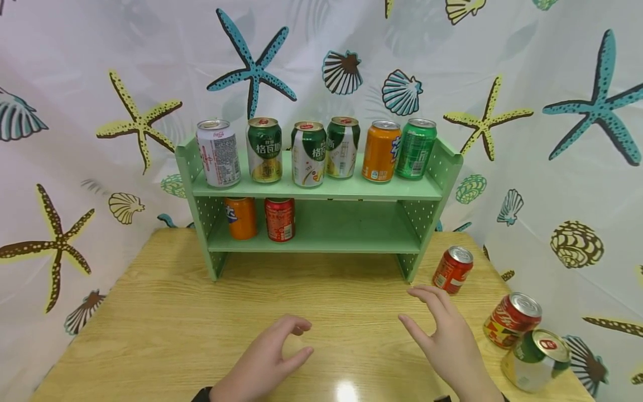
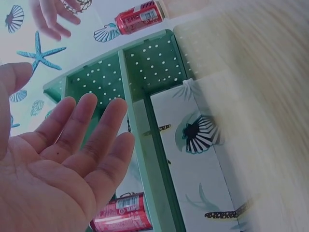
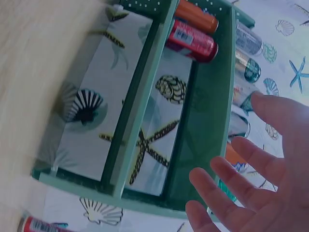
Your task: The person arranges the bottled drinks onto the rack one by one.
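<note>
My left hand (image 1: 268, 357) hovers over the wooden table, its fingers loosely bent around nothing. Off to the right, my right hand (image 1: 444, 340) is spread with no object in it; a red can (image 1: 453, 270) stands just beyond its fingertips. Ahead is a green two-tier shelf (image 1: 316, 191). Its top tier carries a white can (image 1: 219, 153), several green-and-white cans (image 1: 264, 151), an orange can (image 1: 382, 152) and a green can (image 1: 416, 149). On the lower tier, an orange can (image 1: 241, 218) and a red can (image 1: 279, 219) stand at the left.
At the table's right side stand a red-and-yellow can (image 1: 512, 320) and a green-and-white can (image 1: 535, 360), close together. A white cloth (image 1: 311, 33) printed with starfish and shells hangs behind the shelf and along both sides. The wooden table (image 1: 150, 318) spreads in front of the shelf.
</note>
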The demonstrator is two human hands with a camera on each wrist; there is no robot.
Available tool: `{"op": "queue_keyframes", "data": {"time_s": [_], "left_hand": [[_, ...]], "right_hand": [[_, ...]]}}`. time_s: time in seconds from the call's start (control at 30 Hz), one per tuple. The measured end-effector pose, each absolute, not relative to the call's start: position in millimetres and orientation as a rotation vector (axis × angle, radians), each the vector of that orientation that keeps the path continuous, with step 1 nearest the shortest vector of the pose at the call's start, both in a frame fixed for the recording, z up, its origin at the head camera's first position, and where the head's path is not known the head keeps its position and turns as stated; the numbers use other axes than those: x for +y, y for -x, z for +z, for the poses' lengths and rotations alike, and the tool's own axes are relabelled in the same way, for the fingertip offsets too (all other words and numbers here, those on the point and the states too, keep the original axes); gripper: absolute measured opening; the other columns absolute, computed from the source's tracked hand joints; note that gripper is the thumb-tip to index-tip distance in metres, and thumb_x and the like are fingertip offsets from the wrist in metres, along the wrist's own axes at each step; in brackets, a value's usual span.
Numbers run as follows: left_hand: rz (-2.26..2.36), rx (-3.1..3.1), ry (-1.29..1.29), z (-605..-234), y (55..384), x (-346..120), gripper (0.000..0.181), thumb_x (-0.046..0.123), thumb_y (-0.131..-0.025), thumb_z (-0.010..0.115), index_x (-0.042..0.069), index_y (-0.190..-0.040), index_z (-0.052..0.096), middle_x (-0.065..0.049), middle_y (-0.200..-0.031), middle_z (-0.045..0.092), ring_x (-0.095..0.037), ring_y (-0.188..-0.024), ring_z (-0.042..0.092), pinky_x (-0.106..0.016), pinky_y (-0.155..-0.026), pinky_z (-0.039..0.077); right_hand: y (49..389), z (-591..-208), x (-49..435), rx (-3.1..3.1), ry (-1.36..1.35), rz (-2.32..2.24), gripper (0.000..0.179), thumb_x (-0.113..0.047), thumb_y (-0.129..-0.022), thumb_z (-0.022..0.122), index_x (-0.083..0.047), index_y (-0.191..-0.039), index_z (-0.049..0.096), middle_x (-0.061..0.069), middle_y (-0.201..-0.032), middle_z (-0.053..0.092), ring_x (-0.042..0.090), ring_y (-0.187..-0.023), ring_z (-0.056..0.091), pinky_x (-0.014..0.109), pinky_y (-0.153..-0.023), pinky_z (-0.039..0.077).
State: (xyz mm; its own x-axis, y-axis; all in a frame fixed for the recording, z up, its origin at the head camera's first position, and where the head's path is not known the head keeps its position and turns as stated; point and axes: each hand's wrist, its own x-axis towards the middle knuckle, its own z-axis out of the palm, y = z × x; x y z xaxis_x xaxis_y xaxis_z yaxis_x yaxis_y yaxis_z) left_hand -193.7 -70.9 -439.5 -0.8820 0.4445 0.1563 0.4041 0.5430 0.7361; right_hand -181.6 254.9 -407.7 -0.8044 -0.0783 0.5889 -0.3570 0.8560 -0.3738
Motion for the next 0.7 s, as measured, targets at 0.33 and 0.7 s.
{"op": "queue_keyframes", "data": {"time_s": [0.33,0.7], "left_hand": [[1.297,2.747,-0.712,-437,197,-80,0.037,0.045,-0.101,0.064,0.020,-0.128,0.062,0.007,-0.127,0.065,-0.016,-0.119,0.062,-0.046,-0.101,0.053],[1.331,2.728,-0.696,-435,197,-83,0.033,0.042,-0.101,0.066,0.021,-0.126,0.063,0.005,-0.126,0.065,-0.017,-0.118,0.061,-0.047,-0.100,0.052]], "right_hand": [[183,-407,296,-2.390,-0.179,0.564,0.054,-0.010,-0.079,0.089,-0.005,-0.128,0.065,0.018,-0.126,0.063,0.041,-0.112,0.063,0.062,-0.084,0.053],[181,-406,348,-2.528,0.122,0.445,0.059,-0.025,-0.089,0.082,0.001,-0.136,0.057,0.031,-0.133,0.054,0.054,-0.113,0.054,0.071,-0.084,0.045]]}}
